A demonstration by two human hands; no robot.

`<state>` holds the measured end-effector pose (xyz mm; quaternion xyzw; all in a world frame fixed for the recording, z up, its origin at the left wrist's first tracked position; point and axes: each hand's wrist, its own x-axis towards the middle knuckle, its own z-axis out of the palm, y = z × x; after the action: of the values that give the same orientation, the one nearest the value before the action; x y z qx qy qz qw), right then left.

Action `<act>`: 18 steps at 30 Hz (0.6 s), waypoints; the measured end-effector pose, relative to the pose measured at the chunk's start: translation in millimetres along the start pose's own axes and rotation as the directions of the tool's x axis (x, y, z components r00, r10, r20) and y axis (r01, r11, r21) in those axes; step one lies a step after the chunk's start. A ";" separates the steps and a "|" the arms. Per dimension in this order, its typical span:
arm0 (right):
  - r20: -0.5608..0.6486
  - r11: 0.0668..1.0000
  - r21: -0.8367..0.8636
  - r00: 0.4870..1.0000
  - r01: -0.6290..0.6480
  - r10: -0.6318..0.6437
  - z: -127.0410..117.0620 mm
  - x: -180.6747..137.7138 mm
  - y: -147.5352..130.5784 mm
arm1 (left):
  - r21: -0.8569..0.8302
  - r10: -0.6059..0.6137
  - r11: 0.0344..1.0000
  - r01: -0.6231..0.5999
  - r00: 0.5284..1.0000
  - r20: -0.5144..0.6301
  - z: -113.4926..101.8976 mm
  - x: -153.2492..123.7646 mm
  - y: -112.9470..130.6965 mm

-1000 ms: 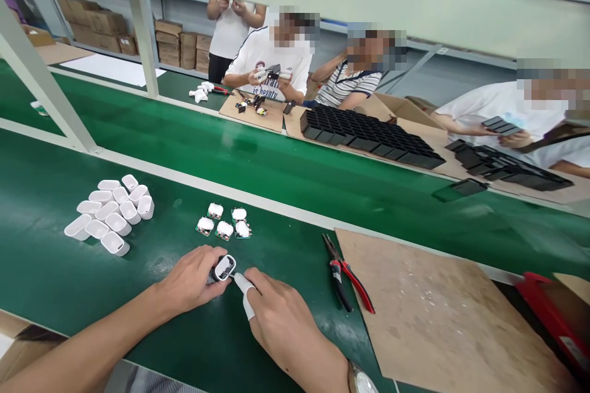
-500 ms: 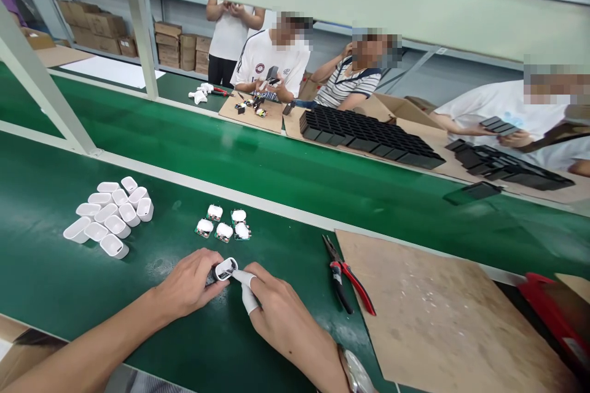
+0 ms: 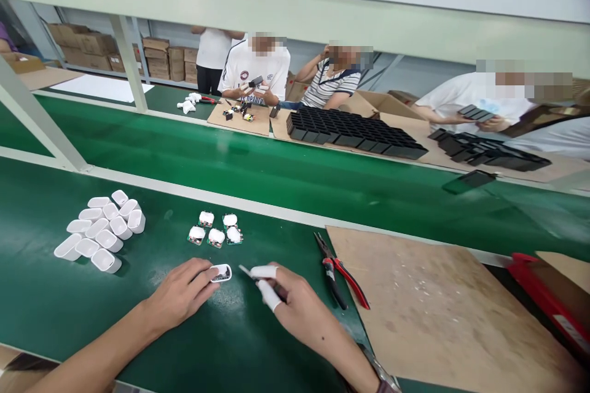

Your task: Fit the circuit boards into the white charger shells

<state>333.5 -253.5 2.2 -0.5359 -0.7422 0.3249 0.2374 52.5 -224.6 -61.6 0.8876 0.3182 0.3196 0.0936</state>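
White case (image 3: 222, 271), oval-rimmed, dark parts (image 3: 224, 277) inside: left hand (image 3: 182, 288) grips it between the desk's (image 3: 249, 356) long edges, right hand (image 3: 295, 301) pinches a thin tool (image 3: 244, 270)!

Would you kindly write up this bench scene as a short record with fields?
Left hand: holding a white shell with dark parts inside
Right hand: gripping a thin tool, tip apart from the shell
Finger covers: two, white, on the right hand
Left of hands: open white shells, clustered
Beyond hands: five white-topped circuit boards
To the right: pliers at the left edge of a brown sheet
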 end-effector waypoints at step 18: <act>-0.192 0.795 -0.542 0.881 0.272 -0.432 11.7 20.9 31.5 | 0.007 0.050 0.999 -0.051 0.996 0.072 -17.2 14.6 17.2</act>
<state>338.9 -229.5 -28.8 -0.4729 -0.8419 -0.0158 0.2592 59.2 -229.5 -34.4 0.9068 0.2935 0.2881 0.0928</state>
